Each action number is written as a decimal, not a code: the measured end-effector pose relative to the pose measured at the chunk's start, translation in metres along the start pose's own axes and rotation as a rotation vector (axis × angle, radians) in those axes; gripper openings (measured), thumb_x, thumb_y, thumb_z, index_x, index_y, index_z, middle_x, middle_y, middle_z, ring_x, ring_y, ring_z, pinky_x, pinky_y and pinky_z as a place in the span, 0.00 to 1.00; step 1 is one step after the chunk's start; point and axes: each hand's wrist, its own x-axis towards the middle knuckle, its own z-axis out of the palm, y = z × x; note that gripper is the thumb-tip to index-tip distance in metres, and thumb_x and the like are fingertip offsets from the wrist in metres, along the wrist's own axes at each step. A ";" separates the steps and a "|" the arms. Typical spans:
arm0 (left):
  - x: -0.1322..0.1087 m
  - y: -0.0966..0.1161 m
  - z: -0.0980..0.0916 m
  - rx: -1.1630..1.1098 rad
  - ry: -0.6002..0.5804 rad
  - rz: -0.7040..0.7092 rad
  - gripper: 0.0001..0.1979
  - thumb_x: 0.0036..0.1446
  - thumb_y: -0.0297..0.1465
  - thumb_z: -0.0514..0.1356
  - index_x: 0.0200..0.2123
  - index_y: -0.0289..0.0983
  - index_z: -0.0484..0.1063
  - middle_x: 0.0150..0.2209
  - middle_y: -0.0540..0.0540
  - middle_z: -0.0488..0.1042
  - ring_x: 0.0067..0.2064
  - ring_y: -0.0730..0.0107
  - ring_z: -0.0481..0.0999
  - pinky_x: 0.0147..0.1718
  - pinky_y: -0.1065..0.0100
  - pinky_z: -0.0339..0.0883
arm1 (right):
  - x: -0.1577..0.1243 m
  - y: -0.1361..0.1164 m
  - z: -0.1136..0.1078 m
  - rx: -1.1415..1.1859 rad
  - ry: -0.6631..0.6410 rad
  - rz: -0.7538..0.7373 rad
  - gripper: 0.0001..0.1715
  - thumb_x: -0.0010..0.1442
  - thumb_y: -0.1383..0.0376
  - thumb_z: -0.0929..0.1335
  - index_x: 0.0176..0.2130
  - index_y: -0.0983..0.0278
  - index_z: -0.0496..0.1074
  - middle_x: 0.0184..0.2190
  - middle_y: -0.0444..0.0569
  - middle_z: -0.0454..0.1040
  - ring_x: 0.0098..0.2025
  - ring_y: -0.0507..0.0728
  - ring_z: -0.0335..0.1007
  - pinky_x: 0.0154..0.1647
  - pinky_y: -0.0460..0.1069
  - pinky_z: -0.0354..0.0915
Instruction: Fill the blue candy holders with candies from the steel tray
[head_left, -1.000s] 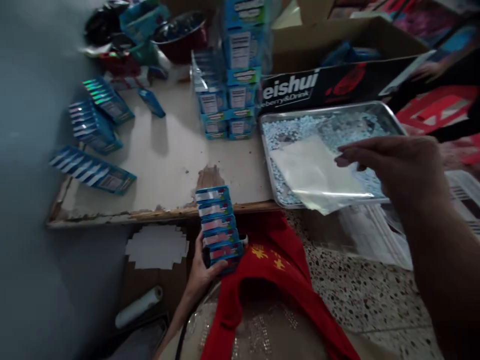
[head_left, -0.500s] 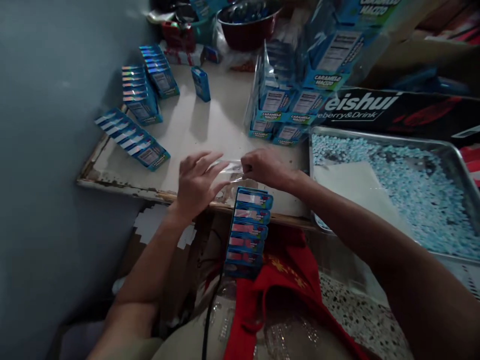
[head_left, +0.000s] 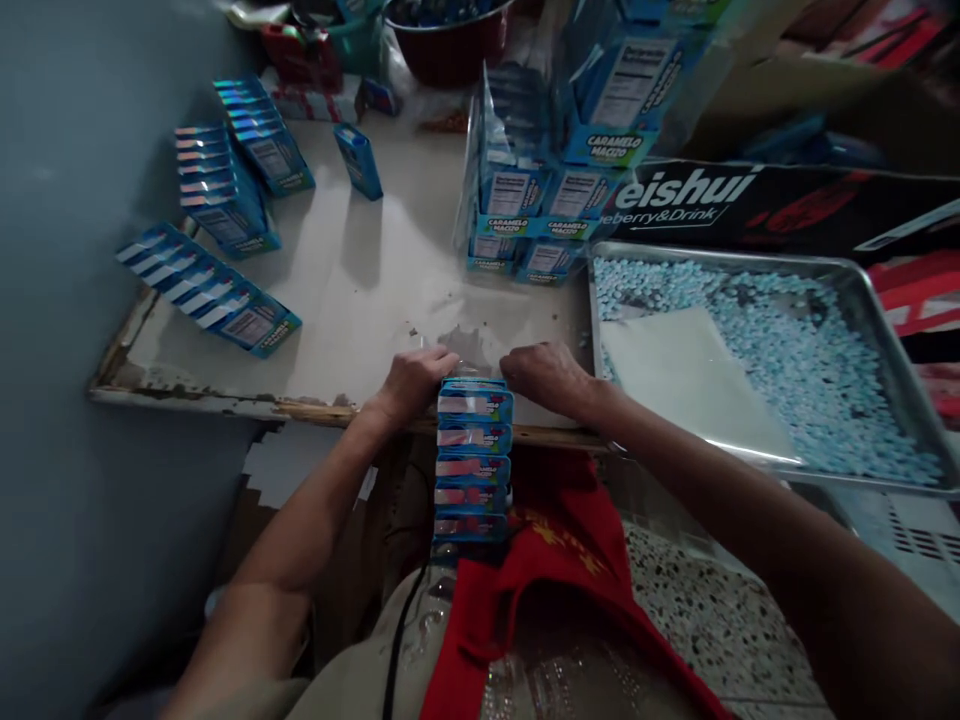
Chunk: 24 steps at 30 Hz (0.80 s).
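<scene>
A clear plastic bag (head_left: 469, 350) stretches between my two hands, at the far end of a row of blue candy boxes (head_left: 474, 468). This row leans over the table's front edge toward my body. My left hand (head_left: 414, 388) is closed on the bag's left side, and my right hand (head_left: 546, 376) is curled shut on its right side. The bag is thin and see-through, so how far it reaches over the boxes I cannot tell. My fingertips are partly hidden.
Filled blue display boxes (head_left: 225, 290) stand at the table's left, with one single blue box (head_left: 358, 162) behind. Wrapped displays (head_left: 510, 195) are stacked at the back. A metal tray (head_left: 862, 275) of small light-blue pieces lies right, plastic sheets (head_left: 675, 370) across it.
My hands have come down and apart, bringing the bag to the far end of the box row. My left fingers, spread before, are now closed. The view has shifted right.
</scene>
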 end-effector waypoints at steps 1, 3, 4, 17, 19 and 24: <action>0.001 -0.002 -0.003 -0.011 -0.011 -0.024 0.13 0.69 0.30 0.59 0.30 0.37 0.78 0.30 0.45 0.77 0.31 0.67 0.72 0.29 0.65 0.52 | -0.003 0.000 0.000 0.011 0.002 0.011 0.17 0.71 0.68 0.65 0.46 0.65 0.83 0.46 0.59 0.86 0.43 0.62 0.81 0.32 0.52 0.46; 0.005 -0.005 -0.016 -0.049 -0.040 -0.064 0.13 0.69 0.32 0.60 0.31 0.37 0.80 0.31 0.45 0.78 0.31 0.67 0.73 0.30 0.66 0.57 | -0.007 0.000 -0.006 0.068 0.041 0.040 0.16 0.69 0.67 0.65 0.43 0.65 0.84 0.43 0.58 0.87 0.41 0.61 0.80 0.32 0.52 0.47; 0.006 -0.005 -0.026 -0.075 -0.057 -0.068 0.13 0.69 0.32 0.60 0.32 0.38 0.81 0.33 0.45 0.79 0.32 0.67 0.74 0.31 0.67 0.60 | -0.008 0.000 -0.011 0.115 0.066 0.053 0.15 0.68 0.67 0.66 0.41 0.65 0.84 0.40 0.57 0.86 0.39 0.60 0.80 0.33 0.51 0.49; -0.057 0.095 -0.059 -0.041 0.724 -0.448 0.03 0.66 0.26 0.67 0.38 0.38 0.81 0.34 0.49 0.82 0.36 0.70 0.80 0.38 0.70 0.72 | -0.080 -0.061 -0.003 0.223 0.836 0.141 0.19 0.71 0.67 0.66 0.29 0.62 0.78 0.26 0.46 0.81 0.25 0.51 0.71 0.27 0.48 0.49; -0.054 0.098 -0.048 -0.079 0.807 -0.451 0.04 0.65 0.24 0.67 0.38 0.39 0.80 0.34 0.49 0.82 0.36 0.71 0.81 0.39 0.71 0.73 | -0.079 -0.069 0.006 0.238 0.951 0.175 0.19 0.72 0.67 0.66 0.30 0.62 0.78 0.27 0.46 0.81 0.27 0.51 0.73 0.26 0.47 0.52; -0.059 0.093 -0.034 -0.035 0.928 -0.391 0.05 0.65 0.24 0.68 0.38 0.40 0.79 0.35 0.49 0.81 0.37 0.72 0.81 0.41 0.69 0.76 | -0.078 -0.077 0.022 0.304 1.141 0.114 0.10 0.71 0.72 0.69 0.38 0.62 0.80 0.34 0.46 0.85 0.32 0.50 0.79 0.27 0.45 0.63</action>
